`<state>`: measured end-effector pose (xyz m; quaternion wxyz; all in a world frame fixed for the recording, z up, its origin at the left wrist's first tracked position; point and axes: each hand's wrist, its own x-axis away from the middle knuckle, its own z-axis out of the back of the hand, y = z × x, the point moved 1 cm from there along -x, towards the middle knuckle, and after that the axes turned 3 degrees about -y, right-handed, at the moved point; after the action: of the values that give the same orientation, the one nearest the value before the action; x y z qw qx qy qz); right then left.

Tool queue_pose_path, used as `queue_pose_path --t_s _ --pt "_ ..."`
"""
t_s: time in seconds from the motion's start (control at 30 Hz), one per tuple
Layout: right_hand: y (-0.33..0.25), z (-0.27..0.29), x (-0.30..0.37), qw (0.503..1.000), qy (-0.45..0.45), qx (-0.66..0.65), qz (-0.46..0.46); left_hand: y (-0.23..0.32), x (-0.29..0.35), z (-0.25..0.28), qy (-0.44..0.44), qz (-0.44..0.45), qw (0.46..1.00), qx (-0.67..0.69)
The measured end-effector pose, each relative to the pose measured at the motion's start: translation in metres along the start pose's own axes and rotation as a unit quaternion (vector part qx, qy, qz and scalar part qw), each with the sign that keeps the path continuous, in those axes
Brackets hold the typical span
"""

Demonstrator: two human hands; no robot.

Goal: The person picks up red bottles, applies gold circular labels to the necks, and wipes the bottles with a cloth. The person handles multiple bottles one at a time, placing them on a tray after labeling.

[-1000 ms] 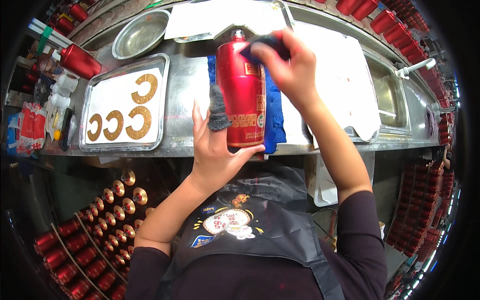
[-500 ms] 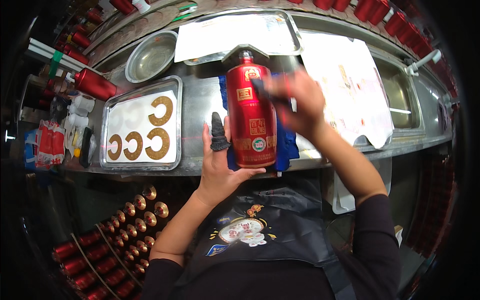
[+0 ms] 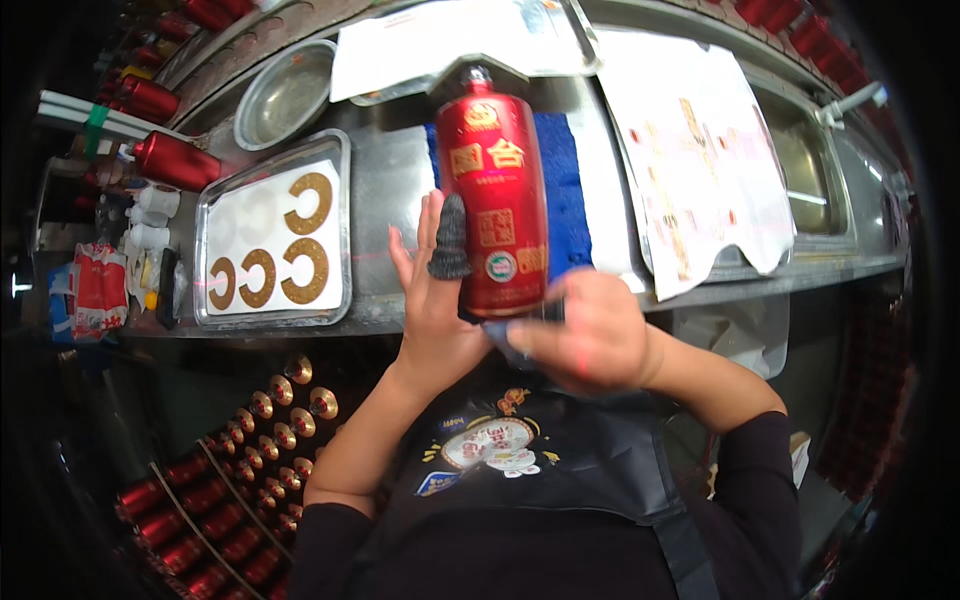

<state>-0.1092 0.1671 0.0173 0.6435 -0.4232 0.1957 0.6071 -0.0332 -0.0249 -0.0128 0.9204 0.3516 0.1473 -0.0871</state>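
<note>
A glossy red bottle (image 3: 492, 215) with gold lettering and a round green-and-white emblem lies neck away from me, above a blue towel (image 3: 570, 200). Its neck meets a dark notched rest (image 3: 450, 85). My left hand (image 3: 435, 300) is against the bottle's lower left side and base, fingers stretched out and apart, the thumb hidden. Black wrinkled finger covers (image 3: 452, 240) sit on one finger. Near the base's right corner, my right hand (image 3: 595, 335) is closed and blurred by motion. Something dark shows at its fingers, too smeared to name.
On the left, a metal tray (image 3: 345, 240) holds brown C-shaped pieces (image 3: 305, 270) on white paper. Behind it stand a metal bowl (image 3: 285, 95) and another red bottle (image 3: 175, 160). Stained white paper (image 3: 700, 160) lies right, beside a sink (image 3: 810, 180). Gold-capped red bottles (image 3: 285, 435) stand below left.
My right hand has come down from the bottle's upper right side to its base. The bottle has turned, showing different gold lettering. My left fingers now lie closer along its side.
</note>
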Motion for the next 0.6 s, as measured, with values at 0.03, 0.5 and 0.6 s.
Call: queue_pose_path --t_s 0.03,0.5,0.6 --pt "0.008 -0.002 0.006 0.98 0.054 -0.064 -0.182 0.0 -0.002 -0.002 -0.006 0.012 1.0 -0.007" --pt "-0.01 -0.015 0.047 0.8 0.25 -0.098 -0.537 -0.011 0.002 0.007 -0.106 0.077 0.991 0.036" --pt "-0.013 -0.009 0.03 0.924 0.215 -0.063 -0.311 -0.01 0.0 0.008 -0.129 0.202 0.95 0.202"
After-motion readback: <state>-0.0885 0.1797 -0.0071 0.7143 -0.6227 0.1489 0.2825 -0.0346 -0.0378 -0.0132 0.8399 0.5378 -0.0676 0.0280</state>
